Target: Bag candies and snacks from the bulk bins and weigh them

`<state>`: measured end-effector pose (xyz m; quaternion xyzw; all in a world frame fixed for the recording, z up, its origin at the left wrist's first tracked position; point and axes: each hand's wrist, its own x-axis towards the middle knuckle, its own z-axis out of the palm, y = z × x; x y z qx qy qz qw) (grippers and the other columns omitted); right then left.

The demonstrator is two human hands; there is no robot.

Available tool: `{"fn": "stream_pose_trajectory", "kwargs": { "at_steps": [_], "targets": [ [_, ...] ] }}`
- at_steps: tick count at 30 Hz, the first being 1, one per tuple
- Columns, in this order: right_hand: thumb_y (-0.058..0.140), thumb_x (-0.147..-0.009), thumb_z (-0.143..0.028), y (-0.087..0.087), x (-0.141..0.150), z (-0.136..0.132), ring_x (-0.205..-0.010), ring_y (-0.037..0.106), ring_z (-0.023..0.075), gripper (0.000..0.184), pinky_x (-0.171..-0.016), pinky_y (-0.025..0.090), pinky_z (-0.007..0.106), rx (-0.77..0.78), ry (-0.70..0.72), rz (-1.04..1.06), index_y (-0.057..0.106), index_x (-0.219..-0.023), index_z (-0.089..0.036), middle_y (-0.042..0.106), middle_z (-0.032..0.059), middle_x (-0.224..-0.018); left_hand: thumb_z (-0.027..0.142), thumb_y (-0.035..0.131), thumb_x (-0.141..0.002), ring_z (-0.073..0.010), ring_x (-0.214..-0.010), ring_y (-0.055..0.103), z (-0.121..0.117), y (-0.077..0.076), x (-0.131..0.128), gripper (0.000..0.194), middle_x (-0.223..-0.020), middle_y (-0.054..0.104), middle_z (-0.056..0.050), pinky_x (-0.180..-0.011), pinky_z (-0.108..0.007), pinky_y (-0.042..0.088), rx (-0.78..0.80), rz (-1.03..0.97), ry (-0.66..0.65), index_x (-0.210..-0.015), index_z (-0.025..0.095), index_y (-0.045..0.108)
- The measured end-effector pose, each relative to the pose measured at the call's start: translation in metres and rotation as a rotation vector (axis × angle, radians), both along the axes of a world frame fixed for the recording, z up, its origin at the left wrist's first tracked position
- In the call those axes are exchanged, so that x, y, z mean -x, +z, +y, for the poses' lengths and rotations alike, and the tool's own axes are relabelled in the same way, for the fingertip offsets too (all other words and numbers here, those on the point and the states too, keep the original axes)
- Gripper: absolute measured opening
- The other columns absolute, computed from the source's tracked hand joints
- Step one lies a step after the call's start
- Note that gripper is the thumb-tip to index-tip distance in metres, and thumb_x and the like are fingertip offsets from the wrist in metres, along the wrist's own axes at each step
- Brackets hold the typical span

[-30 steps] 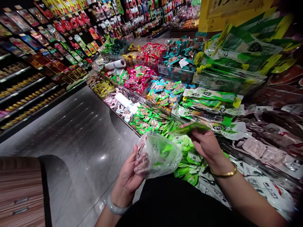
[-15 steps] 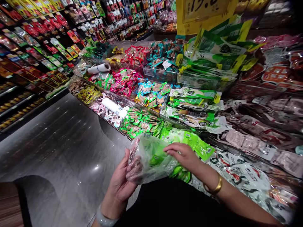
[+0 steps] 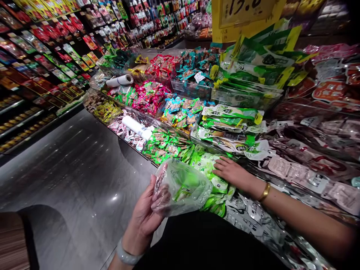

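- Since half a second earlier, the right hand [image 3: 232, 173] had moved off the bag [image 3: 176, 178] and out onto the loose green packets [image 3: 207, 162]; the left hand [image 3: 146, 212] and the bag had stayed almost in place.
- Grey floor [image 3: 84, 168] ran along the left edge of the bench [image 3: 137, 151], whose clear-walled bins carried packets in many colours.
- Wall shelves [image 3: 47, 33] stood at the upper left with rows of packets, and a yellow sign [image 3: 216, 26] rose at the back.
- Tall green and white packages [image 3: 253, 69] stood piled well beyond the right hand; white pouches [image 3: 250, 212] lay below the right forearm.
- Loose green packets filled the near part of the bench, some of them just beside the bag.
- Bag in the left hand: the thumb and fingers were closed on its left side, the fingers showing through the plastic.
- Right hand palm down, fingers slightly spread, resting on the loose green packets.
- One white roll [image 3: 136, 127] lay on pale packets, and another white roll [image 3: 119, 80] lay farther back.
- Inside the bag, a green packet [image 3: 185, 187] showed through.
- Around the wrists sat a pale bangle [image 3: 128, 257] on the left and a gold bracelet [image 3: 264, 192] on the right.
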<state>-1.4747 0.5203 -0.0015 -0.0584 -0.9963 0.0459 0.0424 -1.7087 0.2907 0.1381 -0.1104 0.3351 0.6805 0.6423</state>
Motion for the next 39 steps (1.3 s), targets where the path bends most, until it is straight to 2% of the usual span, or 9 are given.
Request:
{"fn": "stream_pose_trajectory", "kwargs": {
  "at_steps": [9, 12, 16, 21, 26, 30, 34, 36, 39],
  "targets": [
    [0.057, -0.088, -0.01, 0.025, -0.012, 0.011, -0.091, 0.057, 0.0222, 0.014, -0.106, 0.039, 0.045, 0.023, -0.03, 0.028, 0.064, -0.085, -0.021, 0.062, 0.0035, -0.084, 0.037, 0.03, -0.103, -0.0038, -0.036, 0.033, 0.0, 0.002, -0.002, 0.033, -0.056, 0.026, 0.009, -0.035, -0.012, 0.027, 0.003, 0.006, 0.04, -0.103, 0.02, 0.058],
    [0.056, -0.089, -0.015, 0.047, -0.015, 0.008, -0.099, 0.059, 0.0244, 0.013, -0.095, 0.046, 0.044, 0.334, -0.212, 0.247, 0.066, -0.093, -0.022, 0.067, 0.0068, -0.097, 0.038, 0.031, -0.103, -0.0029, -0.036, 0.033, 0.001, 0.001, -0.004, 0.037, -0.055, 0.028, 0.009, -0.036, -0.012, 0.03, 0.017, -0.025, 0.045, -0.091, 0.016, 0.057],
    [0.064, -0.089, -0.037, 0.079, 0.008, -0.03, -0.096, 0.065, 0.0242, 0.018, -0.085, 0.053, 0.039, 1.023, -0.439, 0.6, 0.065, -0.101, -0.025, 0.069, 0.0067, -0.102, 0.042, 0.034, -0.102, -0.0028, -0.036, 0.032, 0.003, -0.001, -0.006, 0.042, -0.054, 0.028, 0.009, -0.035, -0.012, 0.03, 0.024, -0.053, 0.007, -0.073, 0.015, 0.049],
    [0.064, -0.09, -0.04, 0.077, 0.061, -0.096, -0.098, 0.066, 0.0213, 0.022, -0.09, 0.053, 0.037, 1.427, -0.299, 0.615, 0.066, -0.103, -0.023, 0.07, 0.0055, -0.103, 0.04, 0.034, -0.102, -0.0026, -0.037, 0.032, 0.003, 0.0, -0.007, 0.038, -0.056, 0.033, 0.008, -0.036, -0.012, 0.03, 0.022, -0.018, -0.003, -0.081, 0.015, 0.054],
    [0.068, -0.086, -0.022, 0.045, 0.079, -0.118, -0.104, 0.064, 0.024, 0.027, -0.093, 0.051, 0.04, 1.044, -0.266, 0.37, 0.065, -0.112, -0.02, 0.07, 0.0081, -0.11, 0.037, 0.033, -0.103, -0.0036, -0.036, 0.033, 0.0, 0.005, -0.007, 0.034, -0.054, 0.029, 0.009, -0.036, -0.012, 0.031, 0.023, 0.057, -0.006, -0.096, 0.018, 0.06],
    [0.069, -0.087, -0.028, 0.049, 0.065, -0.113, -0.11, 0.064, 0.0267, 0.038, -0.094, 0.051, 0.041, 0.766, -0.205, 0.262, 0.064, -0.125, -0.022, 0.07, 0.0104, -0.121, 0.038, 0.033, -0.103, -0.0035, -0.036, 0.033, -0.002, 0.005, -0.006, 0.034, -0.054, 0.028, 0.009, -0.035, -0.011, 0.028, 0.035, 0.038, 0.011, -0.096, 0.018, 0.06],
    [0.054, -0.097, -0.026, 0.049, 0.043, -0.082, -0.092, 0.069, 0.0193, 0.02, -0.082, 0.055, 0.033, 0.699, -0.34, 0.379, 0.071, -0.108, -0.023, 0.075, 0.0053, -0.101, 0.041, 0.032, -0.102, -0.0043, -0.036, 0.034, -0.003, 0.002, -0.005, 0.044, -0.052, 0.026, 0.008, -0.035, -0.013, 0.029, 0.039, -0.011, -0.005, -0.07, 0.016, 0.048],
    [0.055, -0.095, -0.019, 0.037, 0.03, -0.059, -0.1, 0.067, 0.0227, 0.023, -0.087, 0.053, 0.038, 0.545, -0.44, 0.344, 0.071, -0.111, -0.022, 0.074, 0.0074, -0.108, 0.04, 0.032, -0.103, -0.0042, -0.036, 0.034, -0.004, 0.0, -0.004, 0.044, -0.052, 0.027, 0.008, -0.035, -0.013, 0.028, 0.033, -0.015, -0.009, -0.067, 0.016, 0.044],
    [0.057, -0.088, -0.006, 0.012, 0.015, -0.029, -0.124, 0.056, 0.0275, 0.039, -0.101, 0.046, 0.048, 0.357, -0.338, 0.157, 0.068, -0.12, -0.027, 0.069, 0.0066, -0.125, 0.038, 0.035, -0.103, -0.0029, -0.037, 0.034, -0.005, -0.003, -0.003, 0.04, -0.054, 0.031, 0.008, -0.035, -0.012, 0.025, 0.006, -0.003, -0.004, -0.07, 0.016, 0.045]
  ]
}}
